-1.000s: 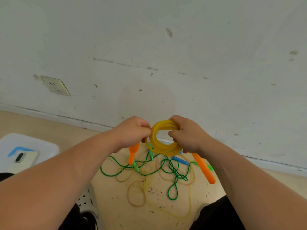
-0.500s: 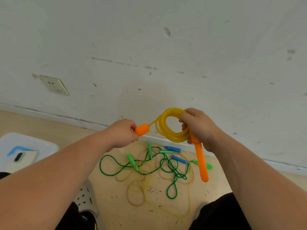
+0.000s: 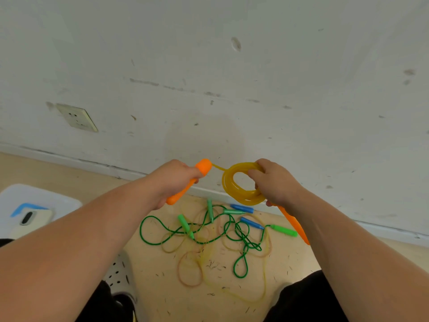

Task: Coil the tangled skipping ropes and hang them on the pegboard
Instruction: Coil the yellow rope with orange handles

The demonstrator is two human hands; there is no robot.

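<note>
The coiled skipping rope (image 3: 246, 201) hangs in front of the wall (image 3: 232, 77) between the 2 hands, gripped on its right side by the right hand (image 3: 276, 182). A short run of rope leads from the coil's upper left to the left handle (image 3: 203, 168). The left hand (image 3: 176, 180) grips this handle just left of the coil. The right handle (image 3: 292, 221) slants down and rightward beneath the right hand. Below both hands, the tangled ropes (image 3: 243, 240) lie on the floor (image 3: 162, 287) near the wall's foot. A wall socket (image 3: 76, 117) sits far left on the wall. At the left edge, a phone (image 3: 32, 217) rests on a flat container (image 3: 46, 196).
</note>
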